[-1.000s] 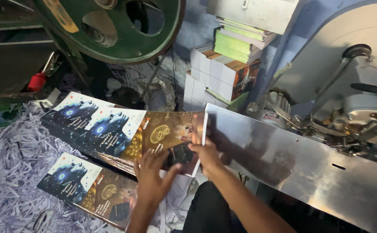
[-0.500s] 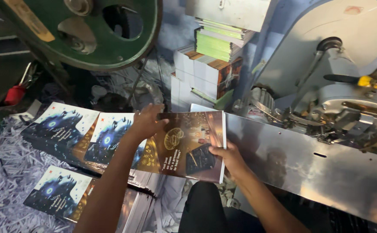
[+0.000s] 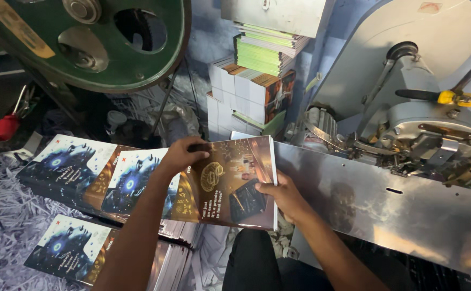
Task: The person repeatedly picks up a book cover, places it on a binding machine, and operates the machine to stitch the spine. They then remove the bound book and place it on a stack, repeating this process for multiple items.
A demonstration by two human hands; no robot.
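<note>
Gripping a brown printed booklet at centre frame, both hands carry it just above the stacks and beside a shiny metal plate. At 10 o'clock of the booklet, the left hand curls its fingers closed over the top edge. At 4 o'clock, the right hand pinches the spine edge, fingers shut on it. No container shows; loose stacks hold everything. Printed sheets with a dark blue picture lie at 9 o'clock, half under the left forearm, and another stack at 8 o'clock is cut by the frame edge. Shredded paper lies around them on the floor. Piled booklets rise at 12 o'clock, their lower rows hidden behind the held booklet. A green flywheel at 11 o'clock and a grey machine at 2 o'clock are both cropped.
</note>
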